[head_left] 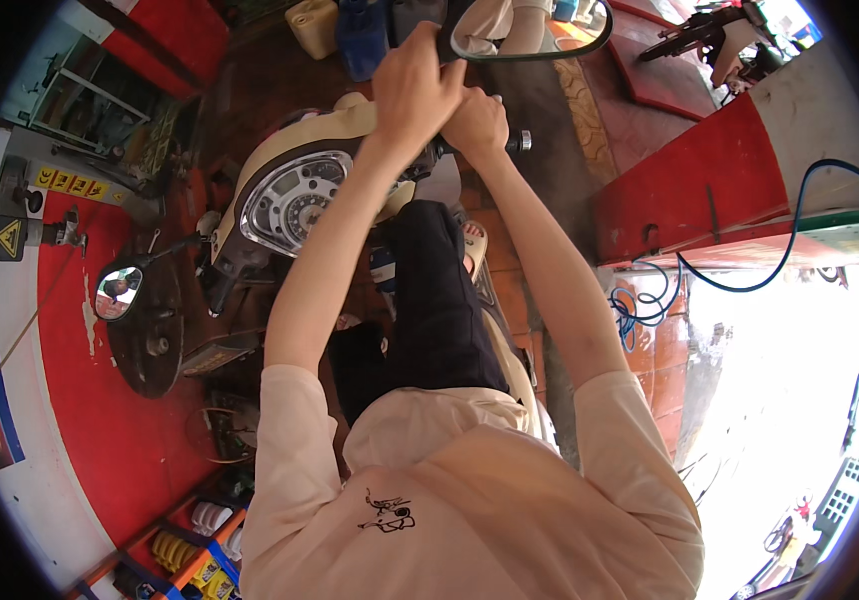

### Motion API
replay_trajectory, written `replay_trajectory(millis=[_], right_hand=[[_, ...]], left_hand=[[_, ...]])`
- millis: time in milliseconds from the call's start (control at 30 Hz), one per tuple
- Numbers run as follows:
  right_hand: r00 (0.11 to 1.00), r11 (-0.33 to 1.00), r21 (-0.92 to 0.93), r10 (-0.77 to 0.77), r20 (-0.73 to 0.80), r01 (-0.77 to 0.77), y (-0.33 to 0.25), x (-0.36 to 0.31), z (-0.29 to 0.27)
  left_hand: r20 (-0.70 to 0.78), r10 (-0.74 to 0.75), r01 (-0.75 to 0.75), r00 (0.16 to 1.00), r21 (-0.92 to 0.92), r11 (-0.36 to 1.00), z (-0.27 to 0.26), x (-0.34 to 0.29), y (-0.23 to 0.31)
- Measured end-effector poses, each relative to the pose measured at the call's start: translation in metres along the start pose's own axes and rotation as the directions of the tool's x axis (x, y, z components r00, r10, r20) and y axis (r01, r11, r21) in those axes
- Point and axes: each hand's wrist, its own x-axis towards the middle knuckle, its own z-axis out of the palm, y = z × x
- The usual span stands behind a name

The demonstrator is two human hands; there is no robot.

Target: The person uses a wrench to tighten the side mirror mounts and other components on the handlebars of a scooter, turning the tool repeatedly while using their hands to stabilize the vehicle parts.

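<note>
A cream scooter stands before me with a round-dialled instrument panel [295,205] in a chrome surround. Both my arms reach forward to the right side of its handlebar. My left hand [415,95] is closed at the near left edge of the right rear-view mirror [533,55], whose stem is hidden. Just beside and below it, my right hand [477,125] is closed too, touching the left hand. What its fingers hold is hidden. The end of the handlebar grip [520,140] sticks out past the right hand.
The scooter's left mirror [120,292] juts toward a red and white wall. Jerrycans [363,40] stand ahead. A red and white lift or bench [695,185] is at the right, with a coiled blue hose [645,310]. A parts rack [185,545] stands lower left.
</note>
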Motion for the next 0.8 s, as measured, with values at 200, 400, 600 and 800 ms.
replay_trajectory(millis=[200,400,600,800], right_hand=[[0.997,0.994,-0.102,-0.022,0.077,0.03,0.005,0.002,0.001],[0.98,0.98,-0.138,-0.161,-0.119,0.145,0.008,0.003,0.011],[0.995,0.998,-0.026,0.051,0.09,-0.049,-0.005,0.002,-0.009],[0.995,0.997,-0.061,0.047,0.084,-0.042,-0.003,0.004,-0.007]], left_hand=[[-0.136,-0.153,0.158,0.979,0.032,0.987,0.018,-0.002,0.006],[0.072,-0.297,0.294,0.952,-0.478,0.827,-0.031,-0.019,0.0],[-0.076,-0.198,0.177,0.977,-0.225,0.958,-0.042,-0.021,0.0],[-0.082,-0.509,0.498,0.857,-0.124,0.858,-0.042,-0.027,0.072]])
